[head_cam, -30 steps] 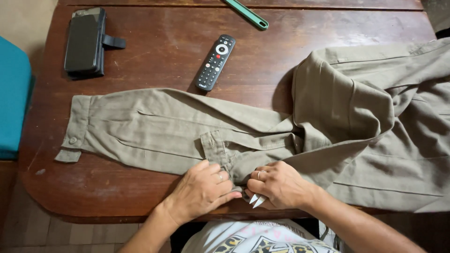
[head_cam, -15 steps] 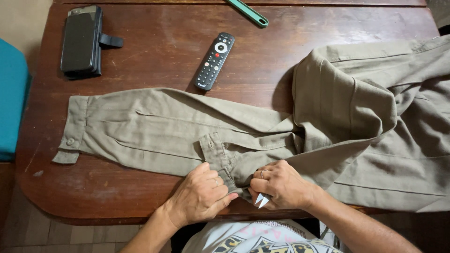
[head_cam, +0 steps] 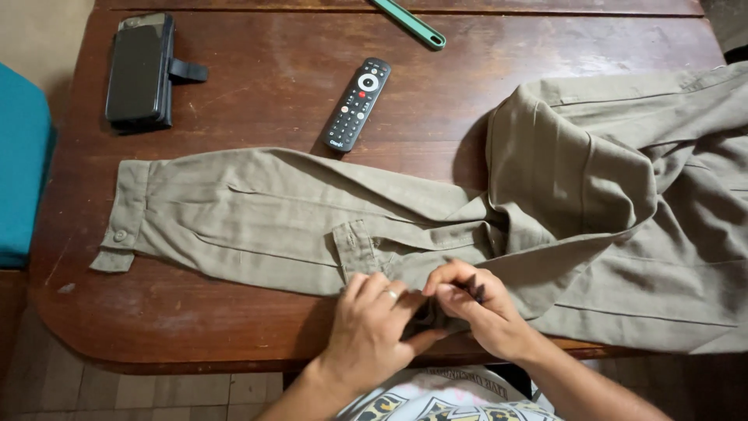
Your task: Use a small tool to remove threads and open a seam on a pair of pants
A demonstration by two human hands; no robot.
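Khaki cotton shirt (head_cam: pixel 436 226) spread across dark oval wooden table (head_cam: pixel 257 109), sleeve stretched leftward. Left hand (head_cam: pixel 372 331) and right hand (head_cam: pixel 471 308) side by side at near sleeve edge, fingers curled, pinching fabric. Black remote control (head_cam: pixel 356 104) and black phone case (head_cam: pixel 139 70) beyond.

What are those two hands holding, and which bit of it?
Both the left hand and right hand pinch the near edge of the khaki cloth shirt's long sleeve, beside its small tab. The right hand also holds something small and dark.
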